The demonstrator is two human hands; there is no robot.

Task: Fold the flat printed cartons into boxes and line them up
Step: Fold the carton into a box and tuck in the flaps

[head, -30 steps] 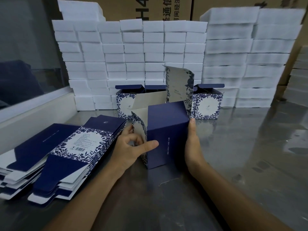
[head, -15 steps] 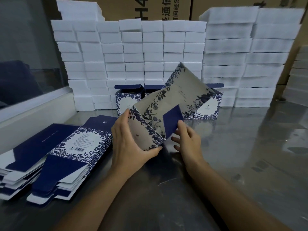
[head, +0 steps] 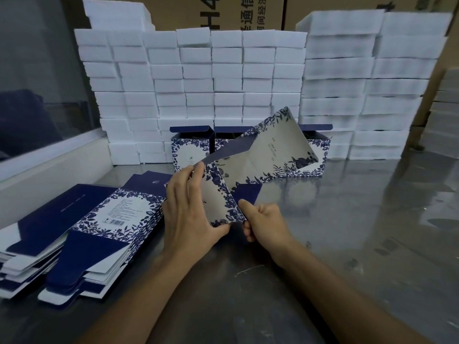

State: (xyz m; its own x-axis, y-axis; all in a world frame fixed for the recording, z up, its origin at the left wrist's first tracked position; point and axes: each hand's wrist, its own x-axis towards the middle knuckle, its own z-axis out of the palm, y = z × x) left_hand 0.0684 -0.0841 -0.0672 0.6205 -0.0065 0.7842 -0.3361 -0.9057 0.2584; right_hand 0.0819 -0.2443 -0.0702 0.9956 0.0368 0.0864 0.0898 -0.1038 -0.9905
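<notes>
A half-formed carton (head: 270, 155), navy with a white and blue floral print, is held tilted above the steel table (head: 360, 219), its long panel slanting up to the right. My left hand (head: 191, 209) grips its near left panel, thumb under the lower edge and fingers up the outside. My right hand (head: 263, 223) pinches the carton's lower corner by a navy flap. Two stacks of flat cartons (head: 87, 227) lie to the left. A row of folded boxes (head: 190, 147) with open lids stands behind the held carton, partly hidden by it.
White foam blocks (head: 223, 78) are stacked in a wall along the back, with taller piles (head: 367, 83) at the right. Brown cardboard cases stand behind them. A glass partition and white ledge (head: 49, 155) run along the left side.
A second ago the carton stood squared up on the table between both hands. It has since been lifted and tilted, its flaps opened out, and my right hand moved to its lower corner.
</notes>
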